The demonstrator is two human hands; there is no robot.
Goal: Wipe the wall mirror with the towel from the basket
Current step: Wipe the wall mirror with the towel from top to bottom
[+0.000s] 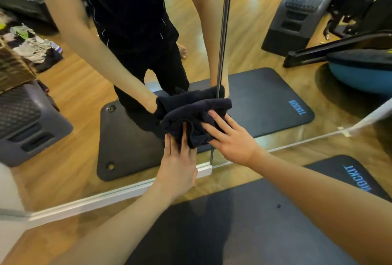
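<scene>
The towel (197,120) is dark, soft cloth with a matt, slightly fuzzy nap, bunched in folds. The wall mirror (265,56) is smooth, glossy glass, its panels joined by a shiny metal strip (222,37) toward twelve o'clock. The floor (63,241) is wood-look board with a satin sheen. At six o'clock the mat (233,226) is dark, matt foam with a fine grain.

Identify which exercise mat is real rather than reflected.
The near mat under the arms, lettering reading normally; the mat in the mirror shows it reversed.
</scene>
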